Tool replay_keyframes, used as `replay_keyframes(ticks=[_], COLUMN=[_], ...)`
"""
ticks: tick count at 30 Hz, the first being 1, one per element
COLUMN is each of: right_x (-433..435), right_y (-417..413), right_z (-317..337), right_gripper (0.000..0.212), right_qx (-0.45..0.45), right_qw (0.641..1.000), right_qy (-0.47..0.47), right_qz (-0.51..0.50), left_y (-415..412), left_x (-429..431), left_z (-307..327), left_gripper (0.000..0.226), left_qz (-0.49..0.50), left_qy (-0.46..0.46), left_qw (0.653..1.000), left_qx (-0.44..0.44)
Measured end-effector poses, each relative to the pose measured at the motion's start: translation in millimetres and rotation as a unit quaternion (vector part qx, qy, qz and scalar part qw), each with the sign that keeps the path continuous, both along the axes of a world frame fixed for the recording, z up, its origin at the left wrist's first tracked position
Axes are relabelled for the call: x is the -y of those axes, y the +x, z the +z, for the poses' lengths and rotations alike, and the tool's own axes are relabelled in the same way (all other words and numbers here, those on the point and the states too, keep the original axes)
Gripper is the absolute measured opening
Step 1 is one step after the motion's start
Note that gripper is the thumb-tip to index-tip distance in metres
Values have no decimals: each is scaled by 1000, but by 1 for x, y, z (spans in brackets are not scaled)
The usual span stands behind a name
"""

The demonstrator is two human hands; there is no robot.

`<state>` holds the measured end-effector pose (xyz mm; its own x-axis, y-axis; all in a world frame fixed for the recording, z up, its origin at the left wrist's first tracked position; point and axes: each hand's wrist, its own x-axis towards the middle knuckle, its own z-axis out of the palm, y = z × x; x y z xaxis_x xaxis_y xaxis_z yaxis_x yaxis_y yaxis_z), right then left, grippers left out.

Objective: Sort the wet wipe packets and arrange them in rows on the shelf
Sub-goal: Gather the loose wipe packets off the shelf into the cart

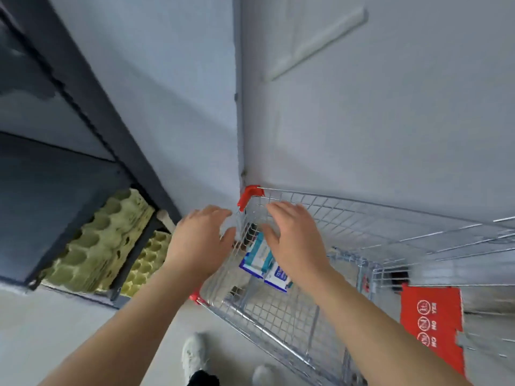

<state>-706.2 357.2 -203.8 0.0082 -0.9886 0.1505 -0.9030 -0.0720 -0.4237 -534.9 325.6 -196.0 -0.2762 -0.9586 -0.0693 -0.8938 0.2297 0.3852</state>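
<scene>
Shopping cart [362, 218]: wire basket, standing in the corner formed by two pale walls; a red corner cap [249, 196] marks the far left corner of the basket, against the wall junction; a second red cap [196, 298] marks the near left corner.

Wet wipe packets [255, 259]: two are visible, white and blue, lying flat on the basket floor side by side and touching; they sit toward the far left corner of the basket, close to its left wall; the print is too blurred to read.

Left hand [200, 235]: fingers extended and loosely spread, holding nothing; it is positioned at the left wall of the basket, just below the far red cap; contact with the wire cannot be determined.

Right hand [295, 238]: fingers extended and spread wide, palm down, holding nothing; it hovers over the basket above the packets and hides part of them.

Red seat flap [432, 324]: located at the near end of the basket, printed with round symbols and the words NO, NO, YES.

Shelf [55, 190]: dark unit to the left of the cart; yellow-green egg trays [97, 240] are stacked beneath its lowest visible board.

White shoes [193, 355] are on the pale floor beside the cart's near left corner.
</scene>
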Motion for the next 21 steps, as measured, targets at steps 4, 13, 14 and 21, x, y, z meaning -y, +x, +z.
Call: replay_keyframes(ticks=[4,13,14,21], right_x=[-2,10,11,34], right_y=[53,249,275,432], right_z=[75,188,196,226], right_gripper=[29,43,43,47], right_qx=[-2,49,55,77], right_qw=[994,962,959,958], right_qy=[-89,-185,-188,-162], right_qz=[60,197,206,224], left_y=[64,252,277,430], left_x=[-27,-67,-68,-49], left_z=[80,182,189,220], left_gripper=[37,35,35,38], left_qz=[53,181,193,221], left_qy=[-82,-213,-214,-195], left_qw=[995,958,955,954], left_qx=[-26,-69,-71,-55])
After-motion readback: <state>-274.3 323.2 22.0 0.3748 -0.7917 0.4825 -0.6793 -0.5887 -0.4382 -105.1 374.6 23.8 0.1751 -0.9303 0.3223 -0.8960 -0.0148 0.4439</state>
